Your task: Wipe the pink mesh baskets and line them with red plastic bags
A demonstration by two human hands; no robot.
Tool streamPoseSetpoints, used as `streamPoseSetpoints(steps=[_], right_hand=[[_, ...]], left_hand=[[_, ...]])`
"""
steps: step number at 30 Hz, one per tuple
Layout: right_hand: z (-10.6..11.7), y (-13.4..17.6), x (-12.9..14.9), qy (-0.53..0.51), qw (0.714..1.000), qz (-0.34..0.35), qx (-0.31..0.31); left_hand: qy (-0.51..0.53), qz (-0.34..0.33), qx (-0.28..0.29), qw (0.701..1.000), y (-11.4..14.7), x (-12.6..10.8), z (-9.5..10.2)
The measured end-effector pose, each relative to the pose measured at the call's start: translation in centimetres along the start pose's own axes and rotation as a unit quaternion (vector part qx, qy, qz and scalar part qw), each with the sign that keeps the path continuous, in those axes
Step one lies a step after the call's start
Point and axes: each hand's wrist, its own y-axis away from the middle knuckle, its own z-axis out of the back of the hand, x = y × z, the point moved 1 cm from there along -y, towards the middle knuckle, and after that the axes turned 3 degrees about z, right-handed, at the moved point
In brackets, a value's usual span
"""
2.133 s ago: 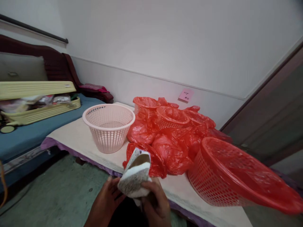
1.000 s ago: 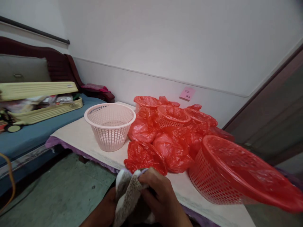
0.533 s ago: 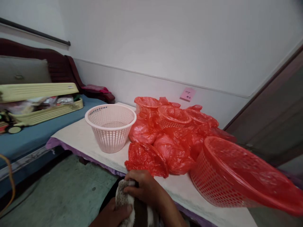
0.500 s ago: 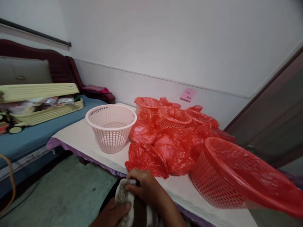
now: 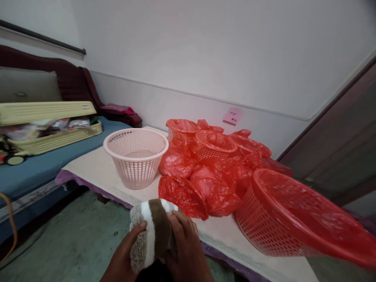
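Note:
Both hands hold a striped fuzzy cloth (image 5: 154, 231), bundled into a thick roll, with grey, white and brown bands. It may be a folded sock or small towel; I cannot tell which. My left hand (image 5: 125, 254) grips its grey end, thumb lying on top. On the other side, my right hand (image 5: 185, 246) wraps its fingers over the brown and white part. The bundle is above the floor at the table's front edge. Just beyond it lies a crumpled red plastic bag (image 5: 182, 197). A pale pink basket (image 5: 136, 160) stands upright behind and to the left.
Several red plastic bags (image 5: 214, 188), some around baskets, crowd the white-covered table (image 5: 91, 168). A large red-lined basket (image 5: 273, 219) stands at right, jutting past the edge. Left is a bed (image 5: 117, 127) with an open yellow case (image 5: 55, 143). A pink note (image 5: 233, 116) hangs on the wall.
The cloth bundle has been lifted and turned, so its stripes now face up. My left hand has risen with it, and my right hand has shifted from its top to its right side.

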Motion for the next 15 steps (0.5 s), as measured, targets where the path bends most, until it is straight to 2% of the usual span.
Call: streamPoseSetpoints(steps=[2,5,8,11,13,15], right_hand=[[-0.2,0.1,-0.3,-0.013,1.000,0.010,0.001],[-0.4,0.1,-0.7,-0.066,0.997,0.009,0.031],[-1.2,0.5,-1.2,-0.143,0.986,-0.061,0.053],[-1.9,1.0,-1.8,-0.222,0.965,-0.124,0.064],[-1.6,1.3,-2.3,-0.206,0.963,-0.158,0.070],[-0.5,1.5,-2.6,-0.140,0.971,-0.181,0.074]], left_hand=[[-0.045,-0.025,-0.007,0.999,0.3,-0.1,0.2],[-0.006,0.058,-0.001,0.998,0.6,-1.1,-0.4],[0.089,0.138,-0.013,0.986,0.6,-2.5,-1.2],[0.130,0.134,-0.038,0.982,0.3,-3.0,-1.0],[0.135,0.155,-0.032,0.978,0.1,-2.6,-0.7],[0.144,0.181,-0.016,0.973,-0.1,-1.9,-0.6]])
